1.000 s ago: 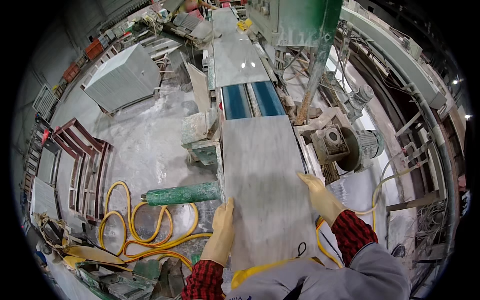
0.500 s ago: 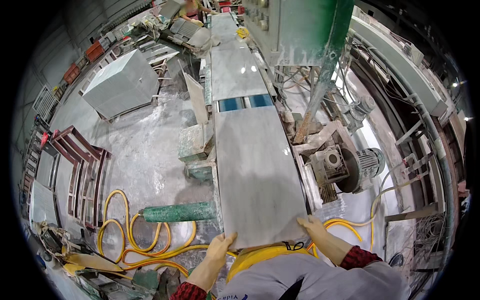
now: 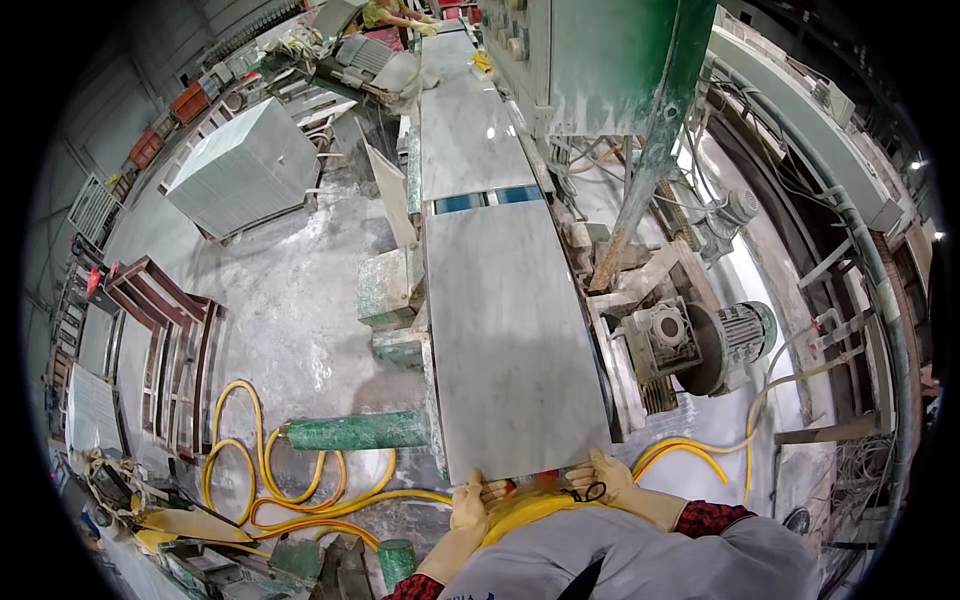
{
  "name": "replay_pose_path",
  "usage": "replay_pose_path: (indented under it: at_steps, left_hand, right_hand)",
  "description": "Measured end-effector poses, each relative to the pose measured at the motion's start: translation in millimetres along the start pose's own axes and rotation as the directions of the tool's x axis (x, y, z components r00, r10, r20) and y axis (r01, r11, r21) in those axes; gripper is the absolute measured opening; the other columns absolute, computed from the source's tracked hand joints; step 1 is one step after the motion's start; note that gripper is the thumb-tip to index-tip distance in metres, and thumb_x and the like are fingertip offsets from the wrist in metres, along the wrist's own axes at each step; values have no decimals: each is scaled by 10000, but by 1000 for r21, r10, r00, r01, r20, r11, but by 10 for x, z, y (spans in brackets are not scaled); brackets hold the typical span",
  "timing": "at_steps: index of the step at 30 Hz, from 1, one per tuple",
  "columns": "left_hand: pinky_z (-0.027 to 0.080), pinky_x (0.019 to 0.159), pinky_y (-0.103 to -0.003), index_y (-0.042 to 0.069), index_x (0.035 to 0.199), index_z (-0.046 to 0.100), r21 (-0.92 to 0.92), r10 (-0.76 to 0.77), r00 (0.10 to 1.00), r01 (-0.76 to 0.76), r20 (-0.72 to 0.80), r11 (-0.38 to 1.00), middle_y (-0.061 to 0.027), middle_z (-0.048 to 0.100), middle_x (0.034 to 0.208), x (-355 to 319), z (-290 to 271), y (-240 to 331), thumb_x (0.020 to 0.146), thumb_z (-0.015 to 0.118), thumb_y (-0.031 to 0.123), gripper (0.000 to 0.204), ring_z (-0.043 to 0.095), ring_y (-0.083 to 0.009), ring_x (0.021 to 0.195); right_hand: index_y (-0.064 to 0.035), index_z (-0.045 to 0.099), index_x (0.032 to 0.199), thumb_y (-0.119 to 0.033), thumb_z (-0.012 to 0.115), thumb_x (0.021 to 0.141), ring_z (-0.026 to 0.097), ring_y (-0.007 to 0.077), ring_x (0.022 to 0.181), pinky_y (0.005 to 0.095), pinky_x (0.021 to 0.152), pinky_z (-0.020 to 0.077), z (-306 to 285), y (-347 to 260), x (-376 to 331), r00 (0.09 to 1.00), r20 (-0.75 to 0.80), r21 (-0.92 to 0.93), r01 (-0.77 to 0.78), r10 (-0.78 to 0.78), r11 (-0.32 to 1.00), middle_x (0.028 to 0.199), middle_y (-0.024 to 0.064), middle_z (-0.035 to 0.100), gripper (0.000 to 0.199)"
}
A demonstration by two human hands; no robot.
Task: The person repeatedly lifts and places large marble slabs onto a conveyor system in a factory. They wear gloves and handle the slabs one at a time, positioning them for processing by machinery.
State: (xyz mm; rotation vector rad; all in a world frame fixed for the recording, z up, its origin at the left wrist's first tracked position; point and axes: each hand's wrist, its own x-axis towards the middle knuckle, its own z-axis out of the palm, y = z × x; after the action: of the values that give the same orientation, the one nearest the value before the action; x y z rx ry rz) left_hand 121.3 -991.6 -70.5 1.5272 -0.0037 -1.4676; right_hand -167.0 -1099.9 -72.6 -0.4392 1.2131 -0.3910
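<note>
Slab [image 3: 515, 340], left hand [image 3: 467, 515] and right hand [image 3: 615, 480] holding its near end, blue belt [image 3: 460, 204] beyond it, motor [image 3: 745, 332] to its right, green cylinder [image 3: 360, 431] to its left

Bearings taken from mid-view. 1 o'clock: cabinet [image 3: 610, 70], grey and green, with rust-stained post [image 3: 640, 220] below. 3 o'clock: motor [image 3: 742, 333], finned, just beside gearbox [image 3: 665, 335]. 4 o'clock: wires [image 3: 865, 445], tangled. 7 o'clock: green cylinder [image 3: 357, 431], lying level; hose [image 3: 405, 492], yellow, looped on the floor toward 8. 9 o'clock: maroon rack [image 3: 207, 345]. 10 o'clock: pale block [image 3: 243, 165]; farther out, orange bin [image 3: 190, 102].
</note>
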Motion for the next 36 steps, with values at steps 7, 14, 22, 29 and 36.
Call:
replay_pose_path:
  at_steps: [7,14,22,29,36]
  left_hand:
    - [626,737,-343,-86,1086,722,12,103,994,-104,27,995,-201,817,1030,237,64,194,1149,532,469,590,775,-240,834]
    - [621,722,-330,-81,1106,738,102,52,998,-55,37,993,-170,814,980,261,197,564,1141,543,520,632,760,-227,794]
    - [605,661,-335,-50,1114,747,112,-35,999,33,12,993,-139,802,919,357,238,783,1133,567,526,604,740,-223,720]
    - [592,658,-335,-35,1144,748,181,-139,990,134,18,974,-116,791,907,351,244,993,1138,565,506,571,726,-212,715]
    - [579,680,-328,-12,1099,742,203,-158,985,141,68,969,-117,784,888,433,295,1073,1144,543,501,552,715,-200,709]
  right_hand:
    - [111,658,1247,-553,537,1144,764,293,824,414,762,654,43,-144,302,986,51,-46,160,-157,986,1182,257,800,683]
    - [107,671,1223,-437,541,1158,755,276,765,377,715,636,287,-548,270,987,-56,-79,144,-148,986,1082,255,816,563]
    - [103,715,1157,-437,509,1165,739,267,705,364,693,631,350,-724,353,987,-52,-124,144,-152,982,1048,252,818,579]
    - [61,761,1154,-489,507,1164,739,249,710,362,708,635,364,-729,377,987,-92,-176,114,-132,978,969,196,813,606]
    - [22,774,1098,-519,506,1158,723,226,711,355,733,612,447,-920,239,984,-122,-203,102,-128,974,905,151,794,607]
